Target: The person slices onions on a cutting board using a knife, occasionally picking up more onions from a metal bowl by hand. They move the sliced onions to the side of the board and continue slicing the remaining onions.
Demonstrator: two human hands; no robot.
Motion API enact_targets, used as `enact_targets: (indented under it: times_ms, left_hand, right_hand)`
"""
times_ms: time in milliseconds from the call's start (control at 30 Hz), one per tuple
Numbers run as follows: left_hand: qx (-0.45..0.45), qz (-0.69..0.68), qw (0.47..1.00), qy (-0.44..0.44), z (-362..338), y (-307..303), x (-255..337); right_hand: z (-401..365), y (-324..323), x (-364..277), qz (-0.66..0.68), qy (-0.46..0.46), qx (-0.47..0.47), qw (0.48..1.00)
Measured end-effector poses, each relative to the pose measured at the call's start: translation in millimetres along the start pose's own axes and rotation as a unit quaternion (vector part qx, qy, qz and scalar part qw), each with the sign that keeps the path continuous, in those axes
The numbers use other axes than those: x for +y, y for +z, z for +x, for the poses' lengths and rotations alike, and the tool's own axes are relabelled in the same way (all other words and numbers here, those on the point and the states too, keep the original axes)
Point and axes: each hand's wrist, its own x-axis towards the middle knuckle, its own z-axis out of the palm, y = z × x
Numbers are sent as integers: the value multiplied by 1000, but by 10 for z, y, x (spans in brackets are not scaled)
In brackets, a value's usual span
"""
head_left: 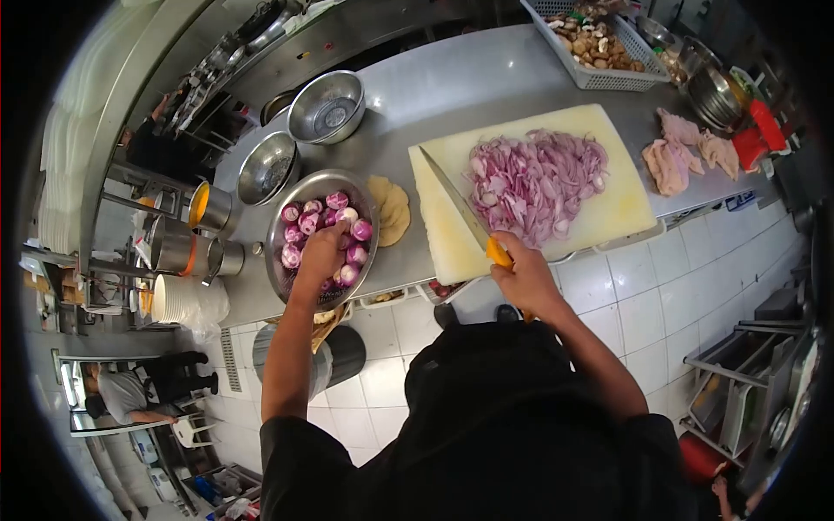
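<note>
My left hand [323, 252] reaches down into a metal colander [368, 260] of peeled red onions [290, 255]. Its fingers are curled against one of the onions, their tips partly hidden. In my right hand [526, 276] is a kitchen knife [465, 207] with a yellow handle, gripped with the blade pointing away and to the left over the cutting board [621, 208]. A heap of sliced red onion [539, 182] lies on this board, right of the blade. Beside the colander, flat pale yellow pieces [391, 211] rest on the steel counter.
Two metal bowls [327, 108] [268, 168] stand behind the colander. A grey plastic basket of mushrooms [621, 80] is at the back right, near raw chicken pieces [673, 156]. Pots [174, 243] and stacked white containers [178, 298] are at left. Another person [139, 391] is farther off.
</note>
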Motion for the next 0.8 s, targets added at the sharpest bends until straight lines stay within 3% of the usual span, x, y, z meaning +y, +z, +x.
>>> enact_targets:
  times_ms: [67, 300, 400, 533, 567, 800]
  left_hand:
    - [27, -21, 998, 49, -27, -5, -90]
    - [52, -167, 976, -133, -163, -273, 117]
    - [171, -152, 971, -62, -210, -392, 250]
    - [136, -241, 959, -55, -122, -471, 1116]
    - [123, -222, 967, 5, -90, -440, 1352]
    - [45, -202, 974, 95, 418, 431, 1859]
  right_hand:
    - [7, 14, -5, 4, 23, -16, 1000]
    - [-30, -46, 73, -7, 13, -12, 1000]
    - [8, -11, 112, -37, 0, -18, 999]
    - [83, 2, 70, -78, 36, -73, 994]
    - [97, 4, 22, -74, 45, -78, 993]
    - [191, -1, 178, -83, 26, -1, 996]
